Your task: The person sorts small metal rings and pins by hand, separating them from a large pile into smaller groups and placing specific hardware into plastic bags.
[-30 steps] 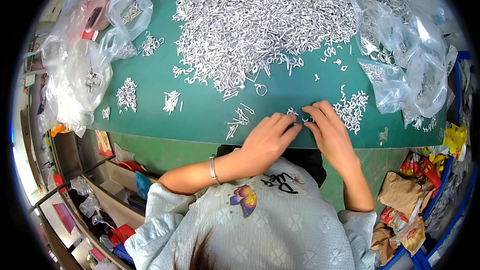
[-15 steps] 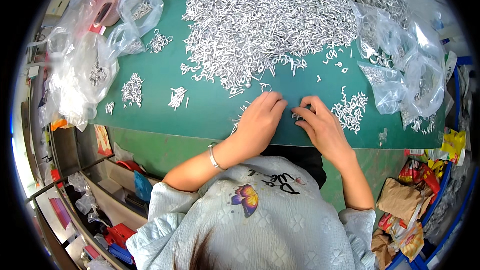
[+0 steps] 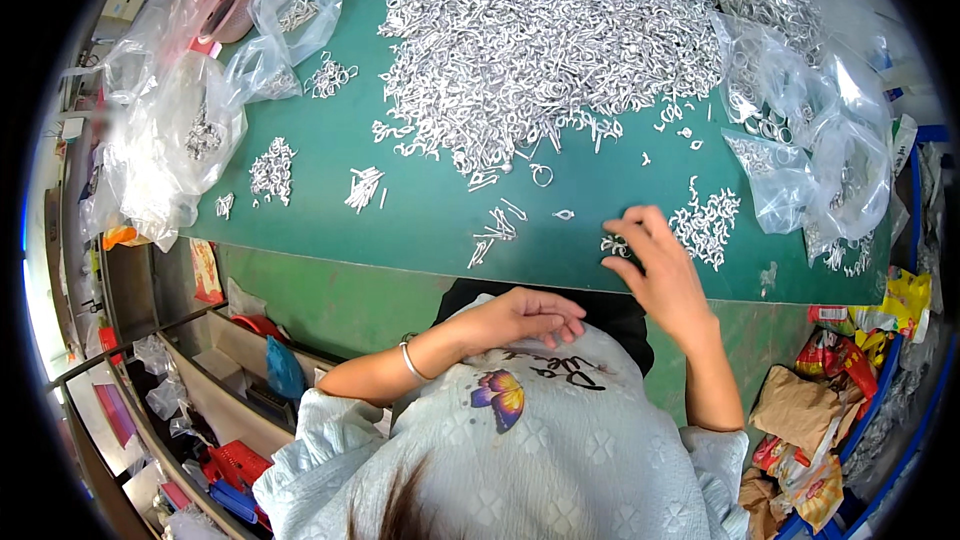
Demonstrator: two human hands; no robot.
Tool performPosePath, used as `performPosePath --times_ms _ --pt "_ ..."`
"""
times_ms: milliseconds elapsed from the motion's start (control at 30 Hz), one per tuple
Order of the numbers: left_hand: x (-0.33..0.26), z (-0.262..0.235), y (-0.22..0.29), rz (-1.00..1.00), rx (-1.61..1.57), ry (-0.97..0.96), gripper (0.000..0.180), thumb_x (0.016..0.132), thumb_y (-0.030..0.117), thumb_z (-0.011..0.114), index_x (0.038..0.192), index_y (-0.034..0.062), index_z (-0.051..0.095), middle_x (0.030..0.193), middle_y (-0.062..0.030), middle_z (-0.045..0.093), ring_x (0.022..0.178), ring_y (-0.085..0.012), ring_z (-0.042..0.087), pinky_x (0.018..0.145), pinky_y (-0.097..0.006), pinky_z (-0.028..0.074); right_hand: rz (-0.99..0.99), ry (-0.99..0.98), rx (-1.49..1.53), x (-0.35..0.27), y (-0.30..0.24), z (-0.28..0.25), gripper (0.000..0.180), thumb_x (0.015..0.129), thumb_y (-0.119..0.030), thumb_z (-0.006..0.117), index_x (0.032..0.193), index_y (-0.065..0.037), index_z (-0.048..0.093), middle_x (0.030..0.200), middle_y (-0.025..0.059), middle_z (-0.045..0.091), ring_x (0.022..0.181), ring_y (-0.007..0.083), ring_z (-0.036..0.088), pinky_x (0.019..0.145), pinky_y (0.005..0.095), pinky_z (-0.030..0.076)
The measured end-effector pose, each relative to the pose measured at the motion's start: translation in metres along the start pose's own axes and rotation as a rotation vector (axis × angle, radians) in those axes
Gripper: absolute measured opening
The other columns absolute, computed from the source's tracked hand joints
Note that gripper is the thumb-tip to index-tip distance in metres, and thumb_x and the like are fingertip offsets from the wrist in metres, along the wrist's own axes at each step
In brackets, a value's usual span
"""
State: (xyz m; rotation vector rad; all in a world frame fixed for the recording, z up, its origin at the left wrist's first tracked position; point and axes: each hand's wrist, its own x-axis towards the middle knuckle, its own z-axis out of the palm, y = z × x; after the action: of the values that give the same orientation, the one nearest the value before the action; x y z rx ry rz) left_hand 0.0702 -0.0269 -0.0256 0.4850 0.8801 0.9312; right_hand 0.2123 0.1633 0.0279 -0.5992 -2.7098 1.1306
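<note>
My right hand [image 3: 660, 258] rests near the table's front edge. Its thumb and fingers curve round a few small silvery metal pieces [image 3: 614, 246] on the tabletop. My left hand [image 3: 528, 318] is off the table, in front of my shirt, its fingers loosely stretched and nothing seen in them. A lone small metal piece [image 3: 564, 214] lies left of my right hand. Farther left is a loose group of thin metal pins [image 3: 492, 235]. Just right of my right hand spreads a pile of small curved pieces [image 3: 708, 228].
A large heap of silvery metal parts [image 3: 550, 35] covers the back of the green table [image 3: 420, 225]. Smaller piles [image 3: 272, 172] and short rods [image 3: 364, 188] lie at left. Clear plastic bags [image 3: 165, 155] stand at left, others [image 3: 785, 175] at right. A ring [image 3: 542, 175] lies before the heap.
My left hand has drawn back from the table to my body, leaving a lone piece and the pins in sight. My right hand has shifted slightly right with the small pieces.
</note>
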Motion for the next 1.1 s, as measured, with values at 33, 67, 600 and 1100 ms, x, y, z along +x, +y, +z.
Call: performPosePath --times_ms 33,67,600,1100 --pt "0.003 -0.003 -0.001 -0.061 -0.179 0.018 0.036 0.102 0.013 0.047 0.134 -0.0029 0.05 0.121 -0.0158 0.062 0.11 -0.0207 0.061 0.095 -0.032 0.049 0.025 0.023 -0.019 0.0 0.0 -0.002 0.034 0.077 -0.002 0.072 0.109 -0.002 0.061 0.103 0.0104 0.051 0.083 0.0287 0.058 0.07 0.0395 0.048" --pt "0.008 -0.005 -0.003 -0.118 -0.36 0.034 0.039 0.102 0.015 0.048 0.136 -0.0037 0.048 0.124 -0.0186 0.06 0.113 -0.0232 0.06 0.098 -0.034 0.048 0.048 0.042 -0.042 0.001 0.0 -0.003 0.034 0.077 -0.002 0.072 0.109 -0.002 0.061 0.103 0.0101 0.051 0.082 0.0285 0.058 0.069 0.0394 0.048" --pt "0.028 -0.018 -0.039 -0.16 -0.601 0.12 0.032 0.103 0.027 0.046 0.114 -0.0005 0.057 0.103 -0.0118 0.064 0.083 -0.0214 0.064 0.071 -0.033 0.053 -0.23 -0.323 0.409 -0.025 -0.027 0.032 0.022 0.083 0.001 0.063 0.105 -0.003 0.066 0.1 0.0116 0.06 0.089 0.0281 0.061 0.075 0.0355 0.051" --pt "-0.179 -0.196 0.086 0.658 0.713 1.688 0.024 0.1 0.015 0.049 0.099 -0.0011 0.067 0.077 -0.005 0.062 0.07 -0.0121 0.058 0.064 -0.026 0.047 -0.038 0.043 0.305 0.003 -0.023 0.028 0.012 0.083 0.008 0.063 0.094 0.004 0.065 0.088 0.0125 0.062 0.074 0.0218 0.06 0.068 0.0291 0.048"
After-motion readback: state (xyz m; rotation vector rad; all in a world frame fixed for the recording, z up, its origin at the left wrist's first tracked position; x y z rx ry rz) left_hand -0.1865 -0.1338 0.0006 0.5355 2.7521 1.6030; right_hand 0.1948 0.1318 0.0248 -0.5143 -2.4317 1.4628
